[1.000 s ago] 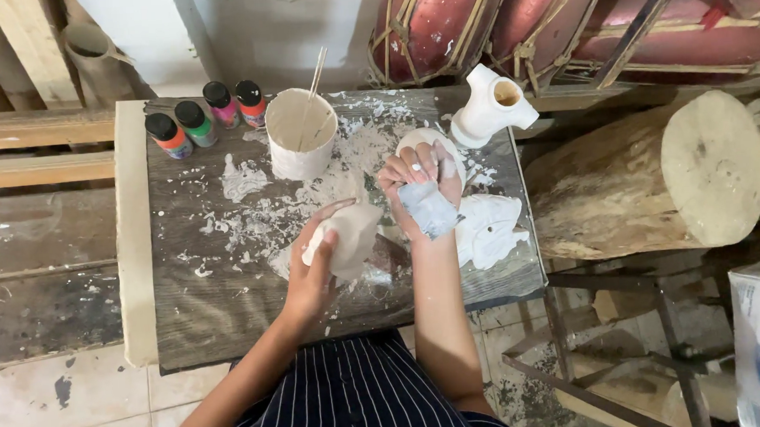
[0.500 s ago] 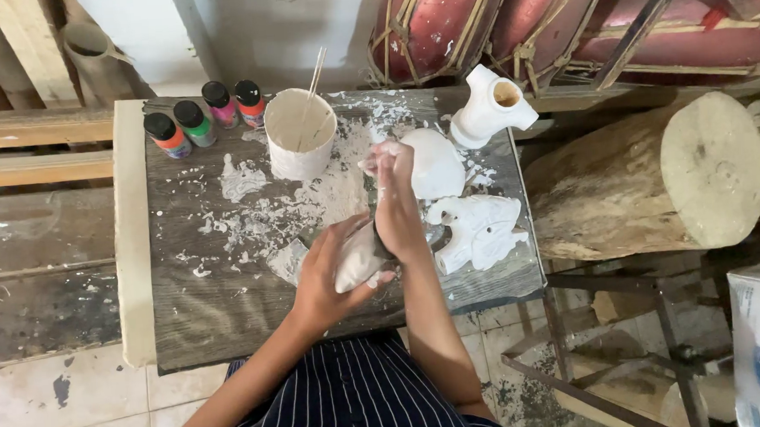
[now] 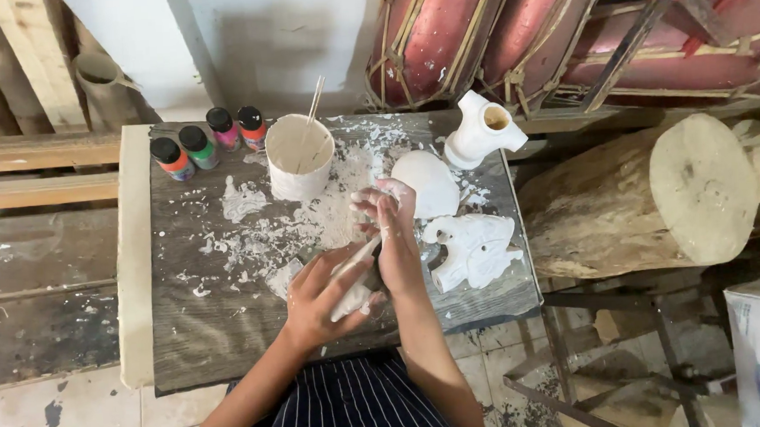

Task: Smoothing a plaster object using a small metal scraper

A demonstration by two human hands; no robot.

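Note:
My left hand [image 3: 319,296] grips a small white plaster piece [image 3: 355,291] over the front of the grey wooden table [image 3: 213,326]. My right hand [image 3: 391,234], smeared with white plaster, lies edge-on against the top of that piece with its fingers stretched out towards the far side. Just right of my hands lies a white animal-shaped plaster cast [image 3: 473,250]. A white domed cast [image 3: 430,181] sits behind it, partly hidden by my right fingers.
A white cup [image 3: 299,157] with a stick in it stands at the back, beside several paint bottles [image 3: 207,140] with coloured bodies and black caps. A white hollow figure [image 3: 480,130] stands at the back right corner. A log stump [image 3: 656,195] lies right of the table.
My right hand turned from palm-up with a small pale piece to edge-on against the plaster piece. My left hand moved right and closed more firmly around it.

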